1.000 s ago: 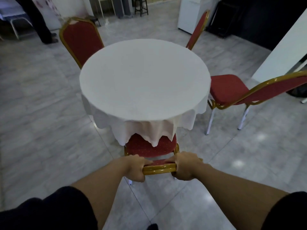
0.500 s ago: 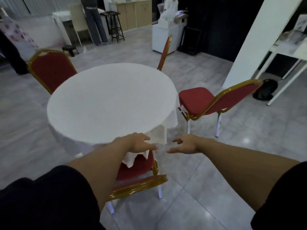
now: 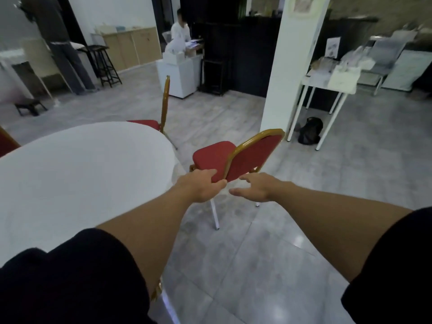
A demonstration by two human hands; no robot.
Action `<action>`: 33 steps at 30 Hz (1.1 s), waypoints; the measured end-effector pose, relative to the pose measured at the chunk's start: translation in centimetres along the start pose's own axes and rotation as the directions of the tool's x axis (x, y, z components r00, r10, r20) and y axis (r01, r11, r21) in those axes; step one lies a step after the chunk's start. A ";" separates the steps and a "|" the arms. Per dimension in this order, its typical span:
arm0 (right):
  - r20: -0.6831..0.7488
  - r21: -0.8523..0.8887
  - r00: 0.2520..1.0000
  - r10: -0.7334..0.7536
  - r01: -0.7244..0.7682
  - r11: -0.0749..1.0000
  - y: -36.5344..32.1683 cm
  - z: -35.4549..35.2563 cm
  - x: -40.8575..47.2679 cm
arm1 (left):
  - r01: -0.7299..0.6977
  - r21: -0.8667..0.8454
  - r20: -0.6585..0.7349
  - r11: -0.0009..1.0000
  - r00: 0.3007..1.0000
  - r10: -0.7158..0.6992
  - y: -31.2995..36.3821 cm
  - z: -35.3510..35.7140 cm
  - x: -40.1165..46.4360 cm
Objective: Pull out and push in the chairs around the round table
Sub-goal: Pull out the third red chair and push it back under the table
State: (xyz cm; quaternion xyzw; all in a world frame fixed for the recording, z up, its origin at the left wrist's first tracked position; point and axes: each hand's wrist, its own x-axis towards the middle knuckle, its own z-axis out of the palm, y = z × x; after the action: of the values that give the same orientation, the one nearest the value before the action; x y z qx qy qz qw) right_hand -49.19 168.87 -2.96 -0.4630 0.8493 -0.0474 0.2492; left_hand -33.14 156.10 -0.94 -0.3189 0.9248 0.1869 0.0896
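Note:
The round table [image 3: 81, 174] under a white cloth fills the left. To its right a red chair with a gold frame [image 3: 254, 153] stands pulled out from the table, its back towards me. My left hand [image 3: 201, 185] and my right hand [image 3: 254, 188] are stretched out side by side in front of the lower part of that back, fingers apart, holding nothing. Another red chair [image 3: 163, 106] stands edge-on at the table's far side. A third chair's back [image 3: 7, 142] shows at the left edge. A gold bit of the near chair [image 3: 159, 288] peeks from under my left arm.
A white pillar [image 3: 294, 66] rises just behind the pulled-out chair. Beside it stands a white side table [image 3: 327, 85] loaded with things, with a black bag [image 3: 309, 130] under it. Further back are a white cabinet [image 3: 180, 73], a black stool [image 3: 102, 64] and two people.
Both hands have let go of the near chair's top rail. My view has swung right, and my hands now reach out towards the pulled-out chair on the right.

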 end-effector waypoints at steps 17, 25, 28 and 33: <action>-0.103 0.066 0.992 0.074 -0.067 0.996 18.3 -13.7 13.1 | -0.125 -0.010 0.014 0.992 0.992 0.126 13.2 -2.0 26.1; -0.076 0.063 0.997 0.011 -0.007 0.998 25.4 -17.9 20.5 | -0.023 0.016 0.014 1.000 1.000 0.023 17.0 -2.2 33.9; -0.054 0.004 0.998 -0.039 0.039 0.999 27.8 -18.8 23.4 | 0.038 0.044 0.021 0.998 0.999 -0.039 17.9 -1.7 36.2; 0.042 -0.042 0.989 -0.142 0.143 0.989 30.7 -21.2 29.2 | 0.228 0.020 0.050 0.974 0.972 -0.228 19.0 -1.0 40.2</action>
State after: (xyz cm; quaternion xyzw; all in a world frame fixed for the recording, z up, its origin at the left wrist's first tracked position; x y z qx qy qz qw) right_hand -95.52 159.45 -5.14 -0.5288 0.8098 -0.0371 0.2514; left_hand -76.46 147.15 -6.00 -0.4174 0.8807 0.1771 0.1369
